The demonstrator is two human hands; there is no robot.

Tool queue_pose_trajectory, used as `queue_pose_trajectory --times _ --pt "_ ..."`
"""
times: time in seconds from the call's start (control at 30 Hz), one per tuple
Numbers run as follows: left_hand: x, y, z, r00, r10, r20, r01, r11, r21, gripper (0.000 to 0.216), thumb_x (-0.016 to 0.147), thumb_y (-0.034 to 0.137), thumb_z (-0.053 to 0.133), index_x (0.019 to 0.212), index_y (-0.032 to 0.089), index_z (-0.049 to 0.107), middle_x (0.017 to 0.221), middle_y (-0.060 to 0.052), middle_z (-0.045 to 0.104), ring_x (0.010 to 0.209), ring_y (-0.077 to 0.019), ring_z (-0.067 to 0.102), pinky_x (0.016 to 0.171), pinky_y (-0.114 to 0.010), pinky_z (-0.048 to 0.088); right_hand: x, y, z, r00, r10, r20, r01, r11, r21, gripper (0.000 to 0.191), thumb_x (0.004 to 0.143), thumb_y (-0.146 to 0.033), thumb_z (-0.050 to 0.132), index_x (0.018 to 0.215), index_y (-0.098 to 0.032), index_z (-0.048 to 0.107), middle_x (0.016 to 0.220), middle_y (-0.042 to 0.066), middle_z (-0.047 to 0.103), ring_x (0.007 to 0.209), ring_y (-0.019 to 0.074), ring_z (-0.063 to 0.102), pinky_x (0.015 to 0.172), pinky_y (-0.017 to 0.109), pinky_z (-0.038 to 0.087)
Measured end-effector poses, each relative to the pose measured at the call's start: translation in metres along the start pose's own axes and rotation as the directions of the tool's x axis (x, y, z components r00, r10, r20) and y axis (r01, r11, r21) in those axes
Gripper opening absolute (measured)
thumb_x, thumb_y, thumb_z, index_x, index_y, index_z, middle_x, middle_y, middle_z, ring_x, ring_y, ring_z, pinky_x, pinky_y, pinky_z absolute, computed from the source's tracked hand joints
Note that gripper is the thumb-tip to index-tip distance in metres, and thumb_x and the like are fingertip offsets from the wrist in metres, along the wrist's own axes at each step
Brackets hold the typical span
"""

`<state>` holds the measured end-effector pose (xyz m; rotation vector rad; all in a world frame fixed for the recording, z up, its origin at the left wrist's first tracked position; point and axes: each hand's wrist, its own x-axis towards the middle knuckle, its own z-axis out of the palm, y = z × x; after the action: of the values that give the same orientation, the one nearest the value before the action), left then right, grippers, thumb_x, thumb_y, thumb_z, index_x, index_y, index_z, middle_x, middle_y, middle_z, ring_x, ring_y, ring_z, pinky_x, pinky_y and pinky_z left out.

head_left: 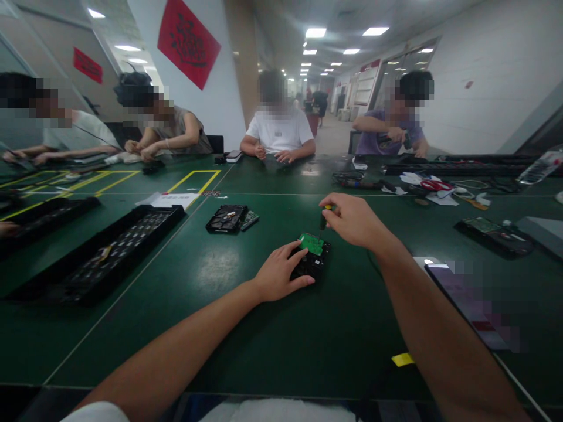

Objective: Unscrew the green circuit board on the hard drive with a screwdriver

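Note:
My right hand [352,218] is closed around a screwdriver [323,221] with a dark handle and yellow top. The screwdriver stands nearly upright, its tip at the right side of a green circuit board [310,242]. This board sits on a black device [315,265], which lies flat on the table and looks like a hard drive. Fingers spread, my left hand [281,272] rests on the device's left side, fingertips at the board and thumb along the near part. Farther left lie another black device [225,219] and a loose circuit board [250,220].
Long black trays [132,246] stand on the green table [229,340] at left. A phone [466,305] lies beside my right forearm, with an opened black device [495,236] beyond it. Cables, papers and a bottle [541,168] are at far right. Several people sit opposite.

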<state>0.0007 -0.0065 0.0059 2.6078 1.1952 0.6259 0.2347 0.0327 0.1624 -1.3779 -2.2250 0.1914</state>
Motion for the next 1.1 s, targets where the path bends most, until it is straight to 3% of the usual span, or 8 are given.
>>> queue_pose_trajectory --times 0.2,0.4,0.5,0.7,0.83,0.97,1.1 --pt "0.0006 -0.0008 0.0007 1.0 0.001 0.011 -0.001 1.0 0.002 0.087 0.098 0.079 0.056 0.164 0.023 0.045 0.169 -0.019 0.04 0.154 -0.0406 0.043 0.125 -0.06 0.039 -0.001 -0.0017 -0.0012 0.996 -0.084 0.017 0.084 0.996 0.012 0.025 0.101 -0.014 0.051 0.103 -0.018 0.075 0.106 0.009 0.078 0.085 0.0201 0.072 0.085 0.033 0.05" --pt "0.0003 -0.0011 0.0011 1.0 0.0 0.002 0.0 1.0 -0.003 0.086 0.098 0.078 0.058 0.165 0.025 0.044 0.169 -0.017 0.04 0.153 -0.0406 0.044 0.124 -0.06 0.041 -0.0028 -0.001 -0.003 0.997 0.07 -0.02 -0.069 0.996 0.054 0.013 0.099 -0.03 0.066 0.101 -0.019 0.072 0.093 0.008 0.081 0.073 0.0214 0.074 0.078 0.034 0.053" --pt "0.0001 -0.0014 0.001 1.0 0.005 0.001 -0.005 1.0 0.001 0.086 0.099 0.078 0.057 0.165 0.024 0.045 0.169 -0.018 0.04 0.153 -0.0407 0.044 0.124 -0.06 0.041 -0.0024 -0.0014 -0.0032 0.996 0.084 0.013 -0.085 0.995 0.053 0.012 0.099 -0.03 0.066 0.1 -0.019 0.072 0.082 0.006 0.08 0.072 0.0219 0.075 0.078 0.034 0.053" --pt "-0.0007 -0.0034 0.0029 1.0 0.009 -0.003 -0.009 1.0 0.001 0.087 0.099 0.077 0.058 0.165 0.024 0.044 0.168 -0.018 0.041 0.152 -0.0412 0.046 0.123 -0.061 0.042 0.0018 0.0 0.0011 0.998 -0.043 -0.035 0.039 0.995 -0.093 0.019 0.1 -0.015 0.056 0.107 -0.016 0.073 0.108 0.012 0.078 0.103 0.0248 0.071 0.093 0.035 0.049" --pt "-0.0009 -0.0046 0.0045 1.0 0.012 -0.009 -0.012 1.0 0.005 0.086 0.099 0.077 0.058 0.165 0.024 0.044 0.168 -0.018 0.042 0.152 -0.0408 0.045 0.124 -0.06 0.042 0.0024 0.002 0.0032 0.994 -0.105 -0.015 0.103 0.99 -0.097 0.017 0.102 -0.016 0.056 0.103 -0.018 0.073 0.105 0.01 0.077 0.101 0.024 0.069 0.092 0.035 0.048" --pt "-0.0006 -0.0047 0.0037 1.0 0.009 0.006 -0.009 1.0 0.012 0.086 0.1 0.077 0.056 0.166 0.024 0.043 0.168 -0.018 0.041 0.153 -0.0403 0.044 0.124 -0.06 0.041 0.0007 0.0024 0.0014 0.998 -0.014 -0.054 0.01 0.997 -0.078 0.009 0.099 -0.025 0.067 0.102 -0.019 0.073 0.105 0.011 0.08 0.099 0.0259 0.072 0.089 0.036 0.049" --pt "-0.0004 -0.0038 0.0023 1.0 0.004 0.013 -0.004 1.0 0.019 0.086 0.1 0.077 0.056 0.165 0.023 0.043 0.169 -0.019 0.04 0.154 -0.0401 0.043 0.124 -0.06 0.041 -0.0002 0.0017 -0.0017 0.997 0.061 -0.054 -0.066 0.994 -0.09 0.015 0.098 -0.033 0.072 0.098 -0.018 0.073 0.097 0.011 0.081 0.091 0.0264 0.074 0.083 0.036 0.05"
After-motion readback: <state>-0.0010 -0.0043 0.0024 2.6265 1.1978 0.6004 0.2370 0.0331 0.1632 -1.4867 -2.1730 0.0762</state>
